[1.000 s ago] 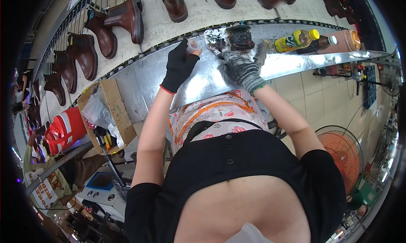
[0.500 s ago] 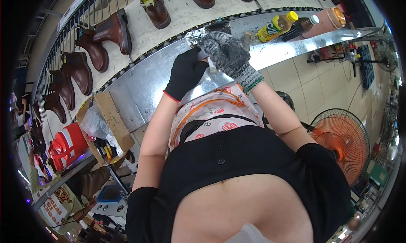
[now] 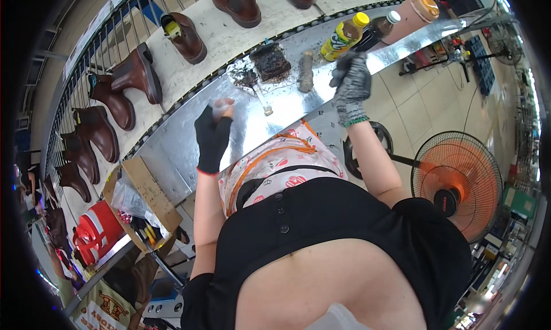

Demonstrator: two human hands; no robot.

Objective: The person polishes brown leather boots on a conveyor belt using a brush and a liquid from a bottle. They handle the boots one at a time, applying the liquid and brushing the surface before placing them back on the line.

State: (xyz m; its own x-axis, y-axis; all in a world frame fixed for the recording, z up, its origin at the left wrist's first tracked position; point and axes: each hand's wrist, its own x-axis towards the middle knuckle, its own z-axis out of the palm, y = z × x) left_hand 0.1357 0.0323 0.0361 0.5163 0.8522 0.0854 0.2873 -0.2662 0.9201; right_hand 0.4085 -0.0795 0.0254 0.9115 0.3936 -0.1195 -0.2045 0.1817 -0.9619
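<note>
My left hand, in a black glove with bare fingertips, is raised over the left part of the metal bench ledge. Its thumb and fingers close on a small pale, translucent thing, too blurred to name. My right hand, in a grey knitted glove, is over the ledge's front edge, near the yellow-capped bottle; motion smears its fingers. Between the hands lie a black-stained pad, a grey, rough-looking roll and a small pale-ended stick beside dark smears.
Brown ankle boots stand along the conveyor beyond the ledge. A dark bottle and pink tumbler stand at the right. An open cardboard box and red bag are left; an orange fan is right.
My hands have parted: the left went left and lower, the right went right and slightly lower. The stained pad and grey roll now show uncovered. The whole view has shifted somewhat.
</note>
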